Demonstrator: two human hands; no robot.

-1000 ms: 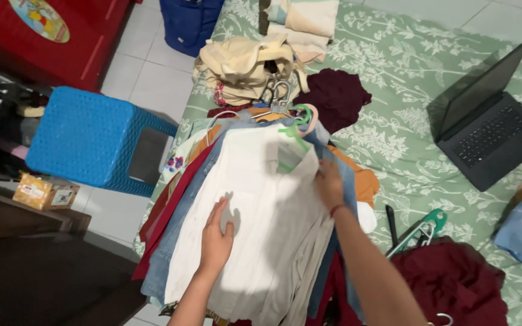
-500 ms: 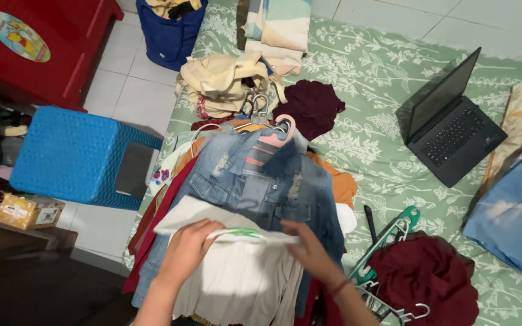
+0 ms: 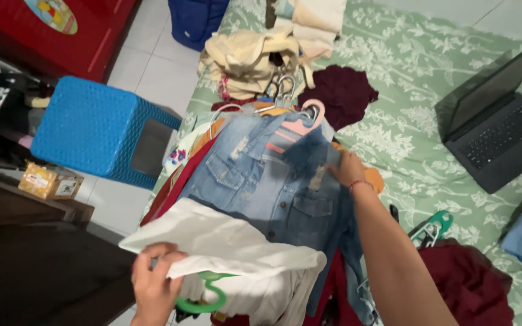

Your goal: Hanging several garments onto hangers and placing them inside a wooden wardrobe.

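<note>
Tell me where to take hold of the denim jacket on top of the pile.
Grip the denim jacket at its collar, by the pink hanger, coming from the far end of the pile. That end lies bare; the white shirt in the left hand covers its lower part, and the right hand rests on its right side.

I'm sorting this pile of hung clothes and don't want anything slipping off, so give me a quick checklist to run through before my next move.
1. Left hand has a firm hold on the white garment: ok, fingers are closed on its edge.
2. Green hanger secure inside that garment: cannot tell, only its hook shows below the hand.
3. Right hand placed on the denim jacket: ok, it rests on the jacket's edge near the collar.
4. Denim jacket seated on its pink hanger: ok, the hanger shows at the collar.
5. Pile steady on the bed: cannot tell, its lower part is hidden.
6. Laptop clear of the clothes: ok, it sits apart.
</note>
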